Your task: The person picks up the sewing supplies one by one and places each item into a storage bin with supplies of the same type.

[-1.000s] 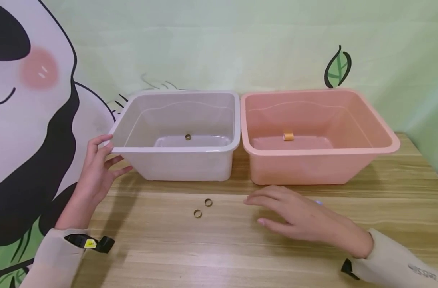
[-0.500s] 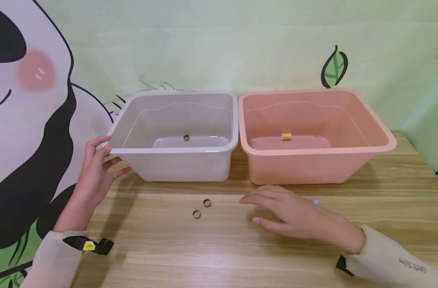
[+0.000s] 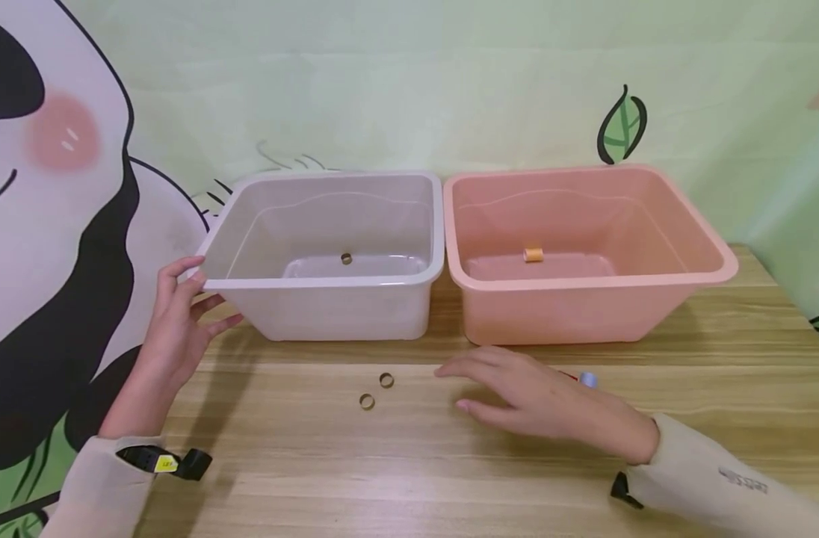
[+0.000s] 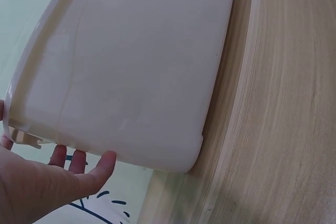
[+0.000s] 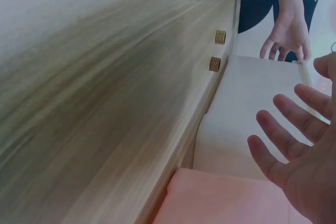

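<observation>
My left hand (image 3: 181, 317) grips the left front corner of the white plastic bin (image 3: 322, 310), fingers at its rim and side wall. In the right wrist view, two dimpled brass ring thimbles (image 5: 220, 37) lie on the table. The same ring thimbles (image 3: 386, 380) sit in front of the white bin in the head view. My right hand (image 3: 524, 396) hovers to their right, fingers extended and holding nothing. A third small brass ring (image 3: 346, 258) lies inside the white bin. The pink bin (image 3: 578, 310) contains a small orange-yellow thread spool (image 3: 533, 255).
Behind my right wrist, a light blue cylinder (image 3: 587, 379) and a sliver of something red are partly hidden on the wooden table (image 3: 302, 478). Both bins stand side by side at the back, before a printed cloth backdrop (image 3: 356, 97).
My right hand has moved a little left toward the two ring thimbles, uncovering more of the blue cylinder and a bit of red. The left hand keeps its place on the white bin.
</observation>
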`<state>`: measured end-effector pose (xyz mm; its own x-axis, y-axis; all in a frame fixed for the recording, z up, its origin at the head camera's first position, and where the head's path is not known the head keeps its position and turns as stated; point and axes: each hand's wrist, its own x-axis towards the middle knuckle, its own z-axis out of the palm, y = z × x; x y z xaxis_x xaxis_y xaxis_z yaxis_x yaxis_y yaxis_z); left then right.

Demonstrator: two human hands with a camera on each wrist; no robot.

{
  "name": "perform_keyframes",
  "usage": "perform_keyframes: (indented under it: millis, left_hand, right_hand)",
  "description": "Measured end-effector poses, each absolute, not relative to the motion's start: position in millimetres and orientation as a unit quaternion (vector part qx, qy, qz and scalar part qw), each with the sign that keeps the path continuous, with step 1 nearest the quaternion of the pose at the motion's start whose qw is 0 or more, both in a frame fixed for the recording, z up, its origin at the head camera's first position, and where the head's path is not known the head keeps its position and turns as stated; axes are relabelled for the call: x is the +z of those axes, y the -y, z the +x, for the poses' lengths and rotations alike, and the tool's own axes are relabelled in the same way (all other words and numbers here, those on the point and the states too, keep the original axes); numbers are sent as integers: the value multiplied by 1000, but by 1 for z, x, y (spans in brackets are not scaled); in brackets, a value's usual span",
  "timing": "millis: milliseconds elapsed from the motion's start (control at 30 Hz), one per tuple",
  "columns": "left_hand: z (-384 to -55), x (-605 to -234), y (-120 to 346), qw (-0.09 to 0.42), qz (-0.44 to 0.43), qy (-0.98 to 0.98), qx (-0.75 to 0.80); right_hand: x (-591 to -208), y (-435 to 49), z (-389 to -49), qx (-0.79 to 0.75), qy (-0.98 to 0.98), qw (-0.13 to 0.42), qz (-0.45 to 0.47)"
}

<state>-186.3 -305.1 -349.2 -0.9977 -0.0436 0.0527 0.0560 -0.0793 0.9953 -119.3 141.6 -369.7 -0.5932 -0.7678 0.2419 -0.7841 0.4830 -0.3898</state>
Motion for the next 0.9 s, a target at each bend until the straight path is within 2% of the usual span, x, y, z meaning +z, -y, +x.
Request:
perform_keyframes:
  millis: [667,900]
  left_hand:
    - [-187,-352,305,49,-9,689,-723]
    - [-187,-353,306,48,-8,690,-722]
  right_hand:
    - [-380,-117,-131,269,857,-23,440]
    - [-384,-112,-137,270,852,-17,448]
